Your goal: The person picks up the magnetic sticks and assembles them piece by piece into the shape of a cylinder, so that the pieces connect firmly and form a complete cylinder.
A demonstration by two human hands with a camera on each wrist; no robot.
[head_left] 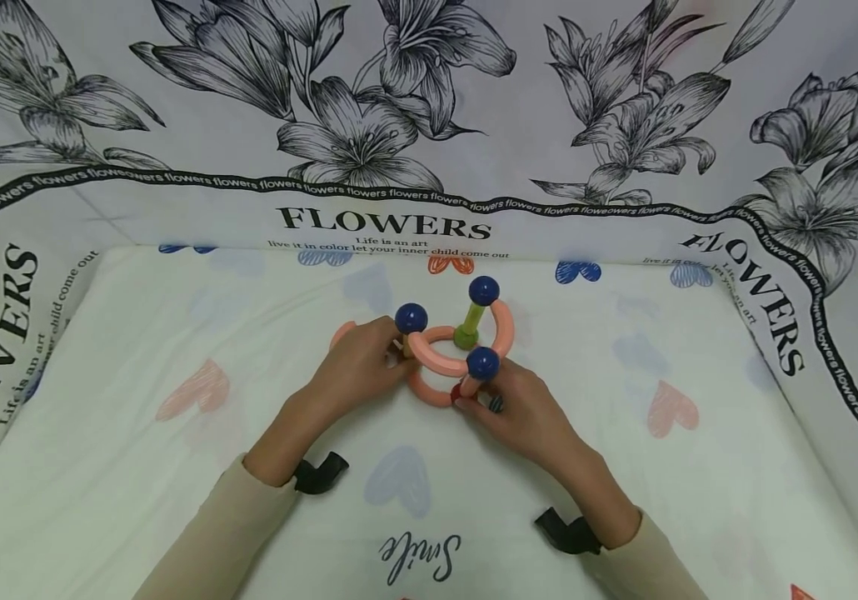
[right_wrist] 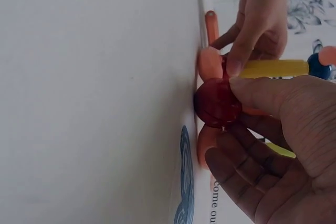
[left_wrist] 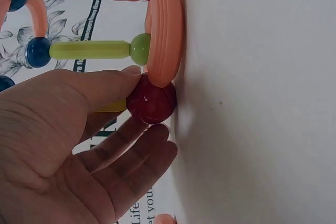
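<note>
A ball-and-stick construction toy stands between both hands, its salmon curved sticks (head_left: 438, 358) making a lower and an upper ring. Three blue balls (head_left: 484, 290) top it. A yellow-green stick (left_wrist: 89, 50) rises from a green ball (head_left: 466, 337) at the back. My left hand (head_left: 354, 362) pinches a glossy red ball (left_wrist: 152, 100) at the base, thumb on top, other fingers loosely spread. On the near side, my right hand (head_left: 530, 408) holds another red ball (right_wrist: 218, 103) between thumb and fingers. A yellow stick (right_wrist: 275, 68) stands beside the left fingers.
Another salmon stick (head_left: 342, 332) shows past the left hand. A white cloth (head_left: 286, 542) printed with hearts lies beneath, bordered by a floral cloth (head_left: 496, 142). Black curved pieces (head_left: 321, 473) sit at both wrists.
</note>
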